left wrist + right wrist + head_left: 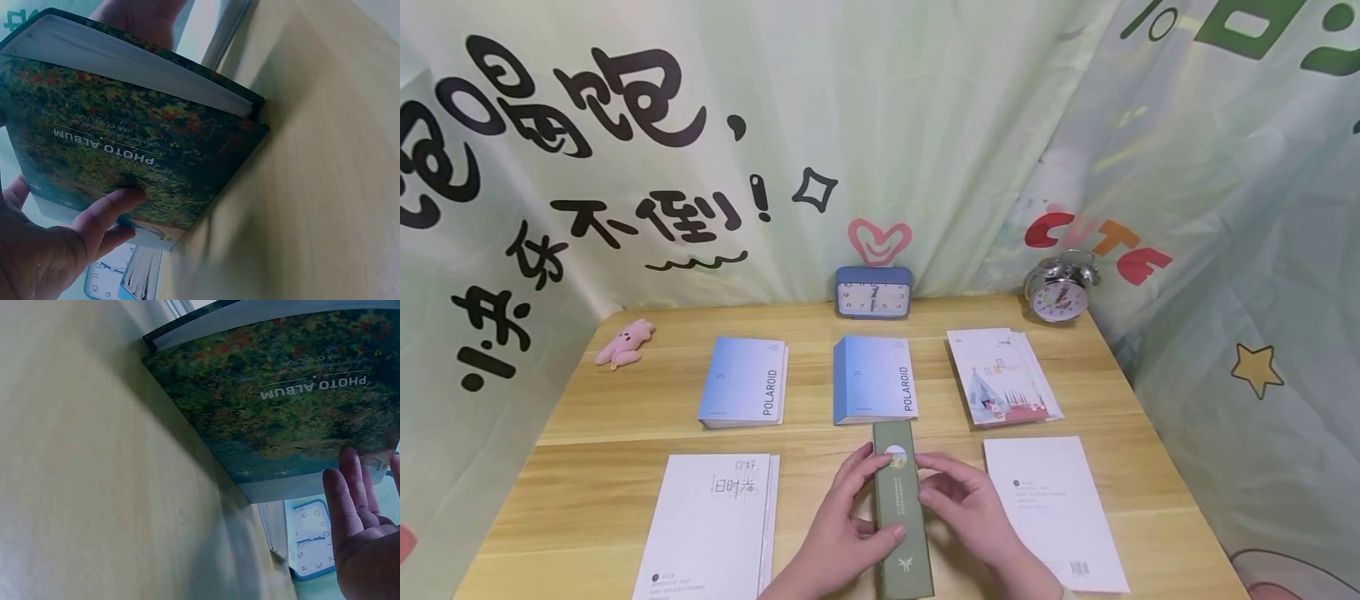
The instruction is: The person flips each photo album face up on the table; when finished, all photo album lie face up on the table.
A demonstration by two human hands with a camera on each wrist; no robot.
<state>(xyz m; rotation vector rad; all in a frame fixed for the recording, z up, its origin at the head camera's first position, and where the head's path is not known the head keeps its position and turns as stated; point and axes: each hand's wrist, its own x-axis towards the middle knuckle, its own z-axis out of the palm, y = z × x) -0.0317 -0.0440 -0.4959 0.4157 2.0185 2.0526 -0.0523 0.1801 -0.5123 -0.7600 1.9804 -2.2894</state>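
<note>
Photo album (901,508), cover printed "PHOTO ALBUM", stands gripped between both hands

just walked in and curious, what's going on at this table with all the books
A person holds a green photo album on its edge on the wooden table, spine up, between both hands. The left hand and the right hand press against its two covers. Around it lie two blue Polaroid books, white booklets and a stack of cards. A blue clock and a silver alarm clock stand at the back.
</note>
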